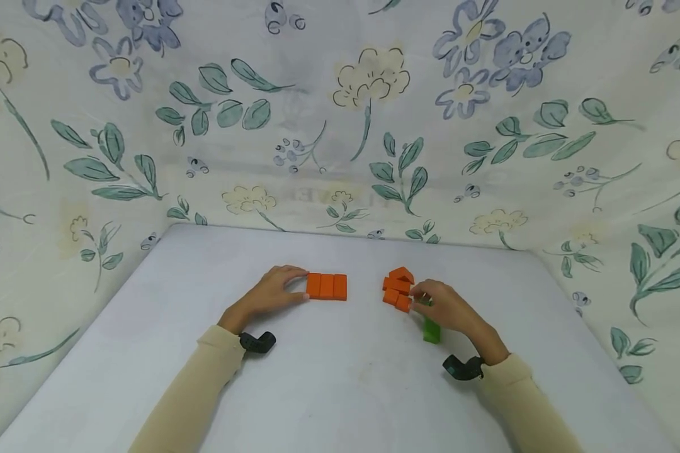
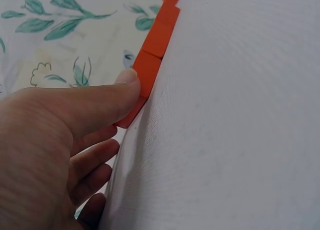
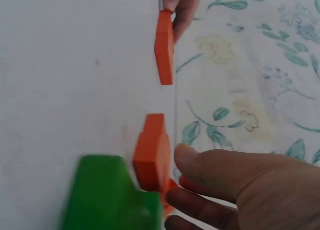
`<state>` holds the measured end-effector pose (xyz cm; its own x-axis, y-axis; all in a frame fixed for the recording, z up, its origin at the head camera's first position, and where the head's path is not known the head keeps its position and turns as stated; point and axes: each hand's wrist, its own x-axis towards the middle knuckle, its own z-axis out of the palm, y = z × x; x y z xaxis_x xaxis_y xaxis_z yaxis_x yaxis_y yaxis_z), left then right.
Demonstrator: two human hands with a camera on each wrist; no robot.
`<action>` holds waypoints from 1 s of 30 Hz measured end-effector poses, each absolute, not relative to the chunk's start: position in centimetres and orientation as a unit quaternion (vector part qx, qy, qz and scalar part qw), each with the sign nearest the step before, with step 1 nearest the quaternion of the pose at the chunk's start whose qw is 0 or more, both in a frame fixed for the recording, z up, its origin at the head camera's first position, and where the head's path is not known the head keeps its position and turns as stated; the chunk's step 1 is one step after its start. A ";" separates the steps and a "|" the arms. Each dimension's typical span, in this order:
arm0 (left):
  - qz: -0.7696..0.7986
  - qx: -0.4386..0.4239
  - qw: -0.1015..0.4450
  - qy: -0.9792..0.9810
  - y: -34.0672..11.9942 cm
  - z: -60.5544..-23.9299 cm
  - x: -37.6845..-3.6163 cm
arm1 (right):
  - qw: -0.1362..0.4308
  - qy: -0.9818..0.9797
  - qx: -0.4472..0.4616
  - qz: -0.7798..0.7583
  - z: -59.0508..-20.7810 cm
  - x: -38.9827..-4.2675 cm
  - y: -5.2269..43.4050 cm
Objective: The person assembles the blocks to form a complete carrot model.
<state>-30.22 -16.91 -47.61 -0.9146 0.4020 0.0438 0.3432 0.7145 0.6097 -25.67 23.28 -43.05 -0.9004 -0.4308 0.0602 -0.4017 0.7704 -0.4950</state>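
At our left hand (image 1: 269, 293) fingertips, pressing straight, lay the stiff, light orange row (image 1: 327, 286); our right hand (image 1: 447, 308) pinched the orange pile (image 1: 398, 289), best grasped by its flat sides.

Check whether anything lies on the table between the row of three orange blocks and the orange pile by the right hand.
Nothing visible does: bare white table separates the row of three orange blocks from the orange block pile.
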 end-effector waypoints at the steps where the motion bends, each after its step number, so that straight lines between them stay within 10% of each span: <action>1: 0.320 0.201 0.047 0.925 -17.0 -47.7 -30.2 | 0.029 0.941 -0.217 -0.257 -43.4 -25.7 23.3; 30: 0.318 0.206 0.036 0.925 -17.2 -47.9 -30.2 | 0.010 0.946 -0.208 -0.247 -45.0 -25.8 22.2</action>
